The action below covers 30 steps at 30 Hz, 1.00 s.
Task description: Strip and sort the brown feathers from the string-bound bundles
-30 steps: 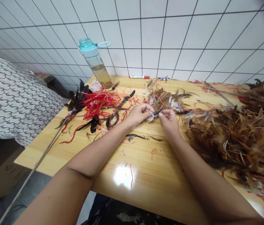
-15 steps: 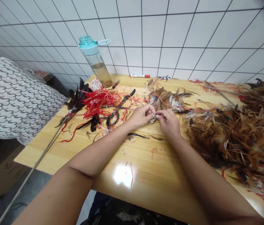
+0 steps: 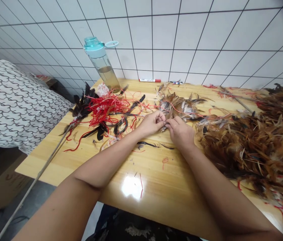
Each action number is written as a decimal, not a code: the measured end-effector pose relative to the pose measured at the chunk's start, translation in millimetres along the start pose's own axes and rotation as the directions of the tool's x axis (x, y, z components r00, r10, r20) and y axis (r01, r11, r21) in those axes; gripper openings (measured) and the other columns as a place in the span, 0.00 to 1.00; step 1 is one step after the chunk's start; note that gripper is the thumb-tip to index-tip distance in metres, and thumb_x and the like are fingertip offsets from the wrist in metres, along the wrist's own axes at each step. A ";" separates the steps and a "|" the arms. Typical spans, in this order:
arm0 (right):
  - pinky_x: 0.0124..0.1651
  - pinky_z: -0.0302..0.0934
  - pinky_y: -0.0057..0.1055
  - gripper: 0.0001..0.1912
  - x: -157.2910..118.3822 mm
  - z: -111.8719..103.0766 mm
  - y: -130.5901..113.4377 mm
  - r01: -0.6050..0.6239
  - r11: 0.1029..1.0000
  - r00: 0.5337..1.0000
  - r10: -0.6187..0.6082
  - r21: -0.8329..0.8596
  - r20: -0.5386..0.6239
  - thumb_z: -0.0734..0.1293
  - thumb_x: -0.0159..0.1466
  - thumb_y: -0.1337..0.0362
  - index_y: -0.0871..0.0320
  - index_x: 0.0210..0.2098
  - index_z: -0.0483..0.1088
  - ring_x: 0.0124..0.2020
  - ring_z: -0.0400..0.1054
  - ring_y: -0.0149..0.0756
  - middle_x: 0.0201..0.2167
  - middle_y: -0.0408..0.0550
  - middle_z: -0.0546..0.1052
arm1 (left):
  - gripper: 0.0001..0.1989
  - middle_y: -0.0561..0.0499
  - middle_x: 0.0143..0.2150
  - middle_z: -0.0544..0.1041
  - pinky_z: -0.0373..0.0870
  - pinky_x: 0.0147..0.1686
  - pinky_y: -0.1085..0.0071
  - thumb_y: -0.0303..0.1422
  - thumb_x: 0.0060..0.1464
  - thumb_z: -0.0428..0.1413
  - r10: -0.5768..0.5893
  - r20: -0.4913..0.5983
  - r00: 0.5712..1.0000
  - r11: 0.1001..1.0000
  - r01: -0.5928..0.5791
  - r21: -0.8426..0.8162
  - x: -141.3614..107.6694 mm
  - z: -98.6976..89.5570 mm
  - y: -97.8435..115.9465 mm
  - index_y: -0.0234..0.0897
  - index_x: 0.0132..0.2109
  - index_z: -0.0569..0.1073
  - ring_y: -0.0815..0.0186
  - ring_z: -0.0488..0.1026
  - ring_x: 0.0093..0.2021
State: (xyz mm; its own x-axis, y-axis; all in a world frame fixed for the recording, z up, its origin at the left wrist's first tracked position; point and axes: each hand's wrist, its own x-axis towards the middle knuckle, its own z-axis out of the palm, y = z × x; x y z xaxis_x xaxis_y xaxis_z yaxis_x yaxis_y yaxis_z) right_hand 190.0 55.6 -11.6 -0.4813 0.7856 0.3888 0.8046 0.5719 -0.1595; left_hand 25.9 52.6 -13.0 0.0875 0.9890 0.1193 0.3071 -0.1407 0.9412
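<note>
My left hand [image 3: 152, 124] is closed in a pinch, its fingertips meeting those of my right hand [image 3: 181, 134] over the middle of the table. Between the fingertips shows a small greyish tuft of feathers [image 3: 163, 128], mostly hidden by the fingers. My right hand's thumb and index finger are also pinched together on it. Just behind both hands lies a loose bunch of brown and white feathers [image 3: 179, 105], with a red string across it. A dark feather quill [image 3: 148, 144] rests on the wood below my left hand.
A tangle of red string [image 3: 106, 107], black scissors handles [image 3: 120, 126] and a black-feathered stick [image 3: 47, 162] lie left. At right spreads a big heap of brown feathers [image 3: 259, 144]. A water bottle [image 3: 107, 72] and red marker [image 3: 150, 80] stand and lie near the tiled wall [image 3: 166, 33].
My right hand has shifted slightly left and turned a little, its fingers now closer over the tuft. My left hand has stayed nearly still.
</note>
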 end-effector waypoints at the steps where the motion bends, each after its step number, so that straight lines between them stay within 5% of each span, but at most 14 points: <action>1: 0.30 0.44 0.33 0.15 0.1 0.3 0.6 0.003 1.000 1.000 -0.003 -0.022 -0.007 0.56 0.68 0.59 0.54 0.40 0.73 0.30 0.62 0.34 0.36 0.50 0.72 | 0.06 0.57 0.25 0.68 0.56 0.24 0.79 0.30 0.49 0.57 -0.012 0.003 1.000 1.000 0.012 -0.015 -0.3 0.5 0.9 0.35 0.34 0.67 0.76 0.63 0.24; 16: 0.28 0.39 0.34 0.15 1.4 -1.3 3.7 -0.022 0.999 1.000 0.023 -0.043 0.016 0.55 0.67 0.66 0.53 0.37 0.74 0.29 0.58 0.32 0.35 0.47 0.71 | 0.04 0.57 0.23 0.66 0.59 0.24 0.79 0.27 0.51 0.55 -0.099 0.019 0.995 0.958 0.101 -0.268 -3.9 9.7 11.2 0.34 0.33 0.65 0.77 0.63 0.21; 22: 0.27 0.41 0.32 0.14 2.0 -1.3 3.1 -0.073 0.997 0.997 0.073 0.012 0.007 0.57 0.68 0.61 0.51 0.39 0.75 0.28 0.59 0.31 0.37 0.46 0.73 | 0.03 0.57 0.25 0.66 0.57 0.24 0.79 0.28 0.51 0.54 -0.061 -0.019 0.998 0.988 0.057 -0.145 -2.2 7.7 5.4 0.34 0.34 0.67 0.77 0.62 0.23; 30: 0.29 0.41 0.32 0.16 1.4 -2.2 2.8 0.047 0.995 0.999 -0.047 -0.093 -0.002 0.57 0.68 0.56 0.56 0.37 0.74 0.29 0.60 0.31 0.33 0.47 0.73 | 0.03 0.57 0.26 0.68 0.58 0.25 0.79 0.26 0.49 0.54 -0.053 -0.029 0.998 0.996 0.050 -0.076 -2.1 5.8 6.4 0.34 0.33 0.67 0.77 0.63 0.24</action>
State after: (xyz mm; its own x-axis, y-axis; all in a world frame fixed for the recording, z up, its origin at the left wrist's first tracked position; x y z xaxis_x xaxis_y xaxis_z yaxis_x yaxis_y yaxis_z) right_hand 192.3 57.8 -9.5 -0.5181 0.7571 0.3979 0.8099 0.5839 -0.0565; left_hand 33.1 49.4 -9.0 0.0436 0.9959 0.0788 0.2379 -0.0869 0.9674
